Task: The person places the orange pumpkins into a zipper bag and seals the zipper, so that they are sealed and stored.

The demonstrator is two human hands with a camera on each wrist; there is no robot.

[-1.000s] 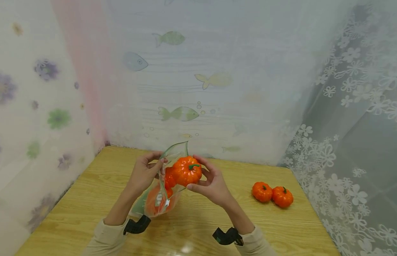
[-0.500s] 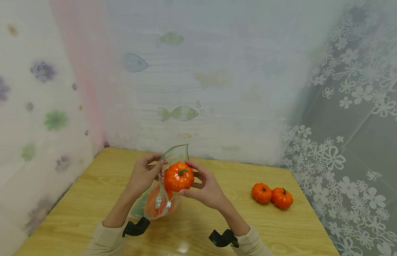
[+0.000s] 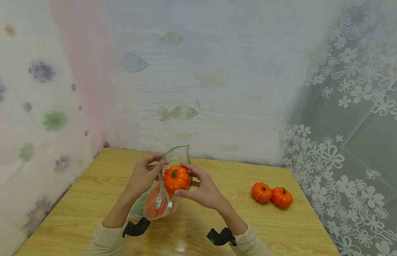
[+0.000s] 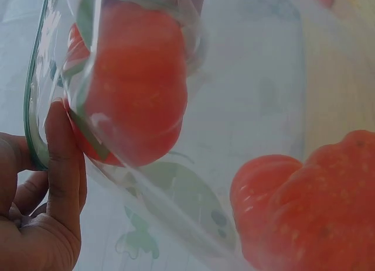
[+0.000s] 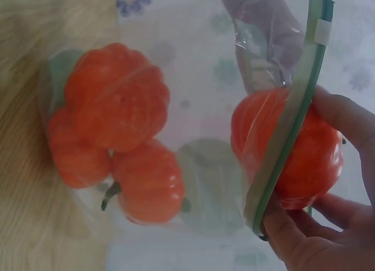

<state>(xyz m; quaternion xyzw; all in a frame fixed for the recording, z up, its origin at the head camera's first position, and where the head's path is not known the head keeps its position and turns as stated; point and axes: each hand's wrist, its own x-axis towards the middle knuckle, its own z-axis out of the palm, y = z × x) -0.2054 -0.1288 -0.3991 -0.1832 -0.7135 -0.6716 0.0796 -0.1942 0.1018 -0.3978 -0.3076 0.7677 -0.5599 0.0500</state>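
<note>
A clear zip bag (image 3: 139,208) with a green-edged mouth hangs over the wooden table. My left hand (image 3: 146,174) pinches its rim between thumb and fingers. With thumb and fingers my right hand (image 3: 203,187) grips a small orange toy pumpkin (image 3: 177,179) with a green stem. That pumpkin sits in the bag's mouth, and in the right wrist view the green zip strip (image 5: 287,136) crosses in front of it. Lower in the bag, the right wrist view has three more pumpkins (image 5: 120,95) pressed together. The plastic blurs them in the left wrist view.
Two more orange pumpkins, one (image 3: 261,192) touching the other (image 3: 282,197), rest at the right of the table (image 3: 243,227). Fish-patterned sheeting (image 3: 249,124) hangs behind the table, with flowered sheets at both sides.
My right hand has carried its pumpkin left and down from outside into the bag's mouth, and the pumpkin has tilted. The left hand keeps its hold on the rim.
</note>
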